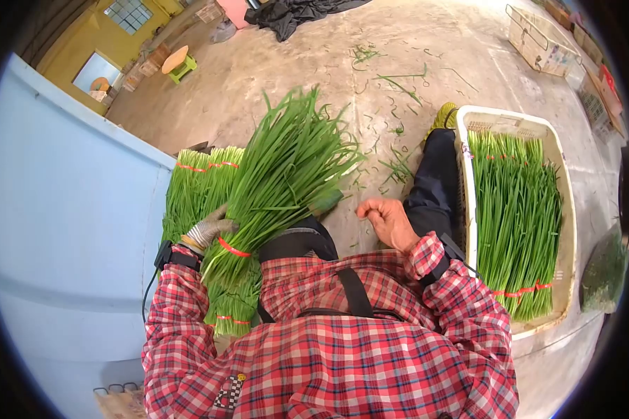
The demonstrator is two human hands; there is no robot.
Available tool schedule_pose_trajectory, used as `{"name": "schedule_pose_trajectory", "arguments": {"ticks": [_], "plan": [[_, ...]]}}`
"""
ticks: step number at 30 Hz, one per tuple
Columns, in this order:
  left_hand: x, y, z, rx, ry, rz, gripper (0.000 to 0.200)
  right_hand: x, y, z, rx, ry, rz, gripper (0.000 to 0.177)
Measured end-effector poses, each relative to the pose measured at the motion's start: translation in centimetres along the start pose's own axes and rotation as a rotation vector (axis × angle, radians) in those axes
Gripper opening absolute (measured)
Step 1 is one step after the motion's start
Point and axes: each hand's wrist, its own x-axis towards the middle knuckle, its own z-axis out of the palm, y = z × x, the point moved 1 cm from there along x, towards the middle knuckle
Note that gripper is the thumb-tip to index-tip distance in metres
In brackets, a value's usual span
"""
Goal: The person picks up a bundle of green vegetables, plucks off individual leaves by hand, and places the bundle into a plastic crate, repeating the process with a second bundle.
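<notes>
A large bundle of long green stalks (279, 167) with a red band near its lower end lies across my left thigh. Wrapped round its lower part is my gloved left hand (213, 229). My bare right hand (388, 222) hovers over the gap between my legs, fingers curled; whether anything small is in them is hidden. Beneath and left of the held bundle, more banded green bundles (189, 185) are stacked. At my right, a white plastic crate (569, 209) holds rows of green stalks (514, 216) tied with red bands.
Loose green scraps (398, 164) litter the concrete floor (293, 63). A blue panel (70, 202) stands close on my left. Farther off are a small green stool (182, 68), black sheeting (286, 17) and another crate (541, 42) at the upper right.
</notes>
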Motion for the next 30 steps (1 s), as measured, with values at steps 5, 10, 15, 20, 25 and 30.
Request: {"name": "schedule_pose_trajectory", "arguments": {"ticks": [5,10,15,20,25,30], "plan": [[0.4,2.7,2.9,0.245,0.069,-0.009,0.080,3.6,-1.9,1.1,0.002,0.149,-0.119,0.018],[1.5,1.7,2.3,0.252,0.086,0.070,0.082,6.5,-2.6,2.9,-0.065,0.156,-0.287,0.024],[2.7,1.3,2.1,0.173,0.119,0.121,0.081,8.8,-3.0,4.4,-0.119,0.136,-0.176,0.023],[3.8,-1.6,0.6,0.104,0.203,0.122,0.080,8.6,-2.9,6.2,-0.299,0.219,-0.239,0.018],[4.0,-1.6,0.7,0.257,0.324,0.236,0.078,9.2,-5.6,6.6,-0.233,0.247,-0.321,0.023],[1.7,2.9,2.5,0.499,0.391,0.229,0.078,11.7,-8.7,6.3,-0.473,0.181,-0.331,0.024]]}}
